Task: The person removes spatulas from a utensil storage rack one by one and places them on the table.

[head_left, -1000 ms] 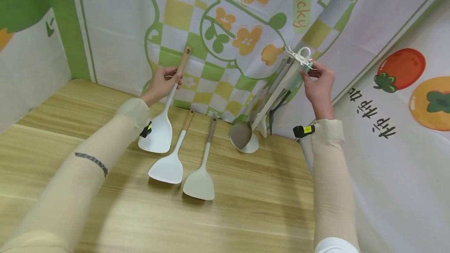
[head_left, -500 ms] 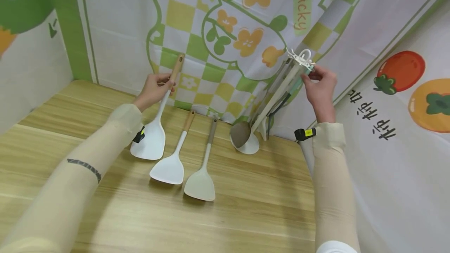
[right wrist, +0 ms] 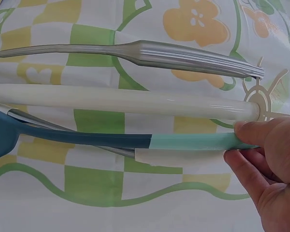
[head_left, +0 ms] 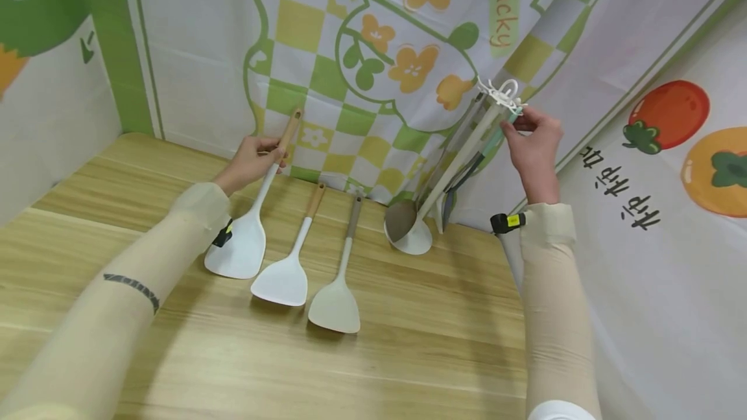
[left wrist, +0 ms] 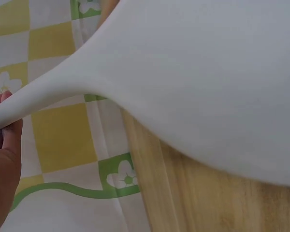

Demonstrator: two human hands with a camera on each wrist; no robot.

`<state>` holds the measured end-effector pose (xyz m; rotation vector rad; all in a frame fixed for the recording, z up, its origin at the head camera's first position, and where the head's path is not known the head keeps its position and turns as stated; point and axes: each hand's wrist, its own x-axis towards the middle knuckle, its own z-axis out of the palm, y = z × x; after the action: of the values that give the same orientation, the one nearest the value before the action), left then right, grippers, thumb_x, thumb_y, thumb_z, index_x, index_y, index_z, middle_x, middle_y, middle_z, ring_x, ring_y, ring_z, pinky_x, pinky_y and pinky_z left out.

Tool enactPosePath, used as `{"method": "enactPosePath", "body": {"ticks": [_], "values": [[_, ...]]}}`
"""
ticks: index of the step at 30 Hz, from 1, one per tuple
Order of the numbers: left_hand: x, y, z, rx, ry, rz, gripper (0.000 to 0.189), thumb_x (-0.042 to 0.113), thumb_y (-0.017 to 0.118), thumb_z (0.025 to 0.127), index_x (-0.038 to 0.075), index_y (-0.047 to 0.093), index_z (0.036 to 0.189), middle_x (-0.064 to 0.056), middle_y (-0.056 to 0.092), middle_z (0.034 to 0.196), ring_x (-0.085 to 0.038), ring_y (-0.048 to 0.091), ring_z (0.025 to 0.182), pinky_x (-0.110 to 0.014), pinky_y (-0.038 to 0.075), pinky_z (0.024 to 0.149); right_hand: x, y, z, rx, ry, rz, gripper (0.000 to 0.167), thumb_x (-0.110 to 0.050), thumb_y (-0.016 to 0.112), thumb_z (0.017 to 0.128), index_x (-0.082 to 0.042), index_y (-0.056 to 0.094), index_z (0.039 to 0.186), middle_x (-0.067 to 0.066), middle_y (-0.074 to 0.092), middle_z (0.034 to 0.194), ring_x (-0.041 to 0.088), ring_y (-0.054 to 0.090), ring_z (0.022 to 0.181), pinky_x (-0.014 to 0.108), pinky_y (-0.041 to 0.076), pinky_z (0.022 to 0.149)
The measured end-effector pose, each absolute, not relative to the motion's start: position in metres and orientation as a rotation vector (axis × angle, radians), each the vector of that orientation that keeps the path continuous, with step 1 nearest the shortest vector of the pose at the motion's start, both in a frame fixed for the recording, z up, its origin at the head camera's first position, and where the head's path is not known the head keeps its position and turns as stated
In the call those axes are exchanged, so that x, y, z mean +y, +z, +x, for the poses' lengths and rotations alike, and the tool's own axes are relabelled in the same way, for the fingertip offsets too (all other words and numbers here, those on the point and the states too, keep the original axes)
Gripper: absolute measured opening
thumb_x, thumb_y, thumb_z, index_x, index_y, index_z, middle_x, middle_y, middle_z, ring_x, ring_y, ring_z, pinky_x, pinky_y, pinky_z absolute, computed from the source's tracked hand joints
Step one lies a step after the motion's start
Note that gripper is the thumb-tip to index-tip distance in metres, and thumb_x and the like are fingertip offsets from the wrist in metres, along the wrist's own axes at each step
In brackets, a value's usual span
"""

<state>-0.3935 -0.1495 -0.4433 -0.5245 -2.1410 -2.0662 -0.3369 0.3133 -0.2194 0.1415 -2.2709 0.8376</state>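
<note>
In the head view my left hand (head_left: 252, 162) grips the wooden handle of a white spatula (head_left: 240, 245), its blade low over or on the table at the left; I cannot tell if it touches. The left wrist view shows the blade (left wrist: 193, 82) close up. At the right, my right hand (head_left: 533, 148) pinches the mint handle end of a dark blue utensil (right wrist: 87, 137), whose head is partly cut off. That handle is at the hooks of a white utensil stand (head_left: 461, 154). A brown ladle (head_left: 400, 220) hangs there too, beside a metal-handled utensil (right wrist: 174, 58).
On the wooden table (head_left: 420, 342), a smaller white spatula (head_left: 281, 280) and a cream spatula (head_left: 335, 306) lie side by side, handles toward the back. A patterned cloth (head_left: 327, 83) hangs behind. The stand's round base (head_left: 417, 242) is near the right back edge.
My left hand has moved down and a little left with the white spatula. The right hand has barely moved; the dark blue utensil has turned slightly beside the stand.
</note>
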Motion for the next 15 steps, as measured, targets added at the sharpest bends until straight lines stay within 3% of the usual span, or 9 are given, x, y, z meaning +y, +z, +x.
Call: {"method": "enactPosePath", "body": {"ticks": [3, 8, 11, 15], "values": [[-0.1496, -0.4456, -0.3908, -2.158, -2.049, -0.512, 0.038, 0.000, 0.052, 0.103, -0.022, 0.050, 0.134, -0.019, 0.068, 0.099, -0.006, 0.068, 0.075, -0.023, 0.062, 0.071, 0.3136, -0.2209, -0.3364, -2.282, 0.828, 0.150, 0.028, -0.008, 0.073, 0.093, 0.001, 0.073, 0.119, 0.019, 0.073, 0.103, -0.005, 0.059, 0.078, 0.016, 0.057, 0.083], [-0.1455, -0.4464, -0.3901, -2.165, -2.100, -0.478, 0.039, 0.000, 0.050, 0.104, -0.024, 0.047, 0.135, -0.013, 0.069, 0.095, -0.006, 0.069, 0.076, -0.026, 0.063, 0.075, 0.3148, -0.2215, -0.3352, -2.295, 0.807, 0.138, 0.031, -0.012, 0.072, 0.094, 0.002, 0.072, 0.122, 0.018, 0.072, 0.105, -0.002, 0.061, 0.083, 0.017, 0.057, 0.084], [-0.1424, -0.4463, -0.3906, -2.189, -2.095, -0.458, 0.038, 0.001, 0.049, 0.105, -0.024, 0.048, 0.134, -0.016, 0.070, 0.096, -0.007, 0.069, 0.077, -0.026, 0.062, 0.076, 0.3142, -0.2200, -0.3340, -2.305, 0.800, 0.119, 0.033, -0.015, 0.071, 0.095, 0.000, 0.071, 0.124, 0.017, 0.071, 0.107, 0.002, 0.064, 0.087, 0.017, 0.056, 0.084], [-0.1415, -0.4476, -0.3897, -2.288, -1.976, -0.421, 0.035, 0.002, 0.049, 0.105, -0.023, 0.054, 0.129, -0.015, 0.071, 0.094, -0.006, 0.068, 0.076, -0.019, 0.058, 0.073, 0.3126, -0.2192, -0.3327, -2.319, 0.798, 0.121, 0.032, -0.016, 0.070, 0.096, 0.000, 0.072, 0.124, 0.019, 0.072, 0.108, 0.008, 0.066, 0.092, 0.018, 0.057, 0.084]]}}
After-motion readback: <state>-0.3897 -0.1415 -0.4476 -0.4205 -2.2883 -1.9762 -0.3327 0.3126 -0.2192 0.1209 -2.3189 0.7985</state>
